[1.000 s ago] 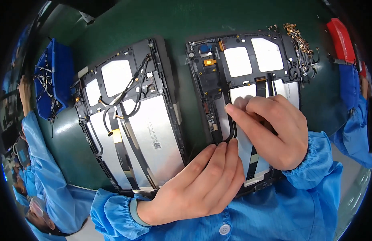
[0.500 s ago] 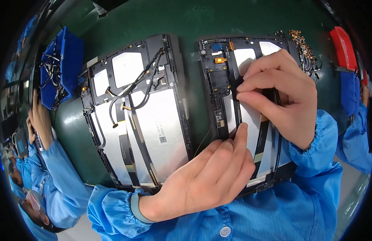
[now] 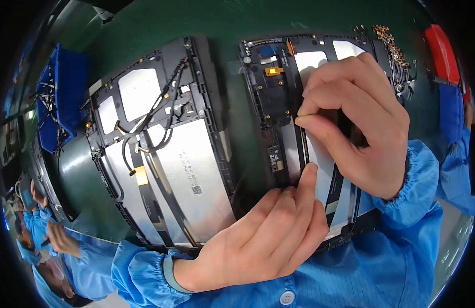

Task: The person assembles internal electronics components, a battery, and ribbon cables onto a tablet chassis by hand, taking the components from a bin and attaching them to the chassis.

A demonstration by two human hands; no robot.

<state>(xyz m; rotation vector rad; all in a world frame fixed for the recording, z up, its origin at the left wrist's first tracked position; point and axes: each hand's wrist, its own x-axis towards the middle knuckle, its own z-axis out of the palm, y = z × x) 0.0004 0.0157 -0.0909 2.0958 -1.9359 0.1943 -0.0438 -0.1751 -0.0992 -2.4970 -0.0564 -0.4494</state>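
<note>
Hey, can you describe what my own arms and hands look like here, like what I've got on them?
Your left hand and right hand are both ungloved. The left sleeve and right sleeve are bright blue, loose fabric, gathered at the cuffs. A grey-green band circles the left wrist; none shows on the right.

Wears a blue coat (image 3: 350, 272) with thin lines, puffy sleeves (image 3: 422, 169) and a round white button (image 3: 287, 297), plus a grey-green band (image 3: 169, 271) at the left wrist (image 3: 184, 275).
</note>
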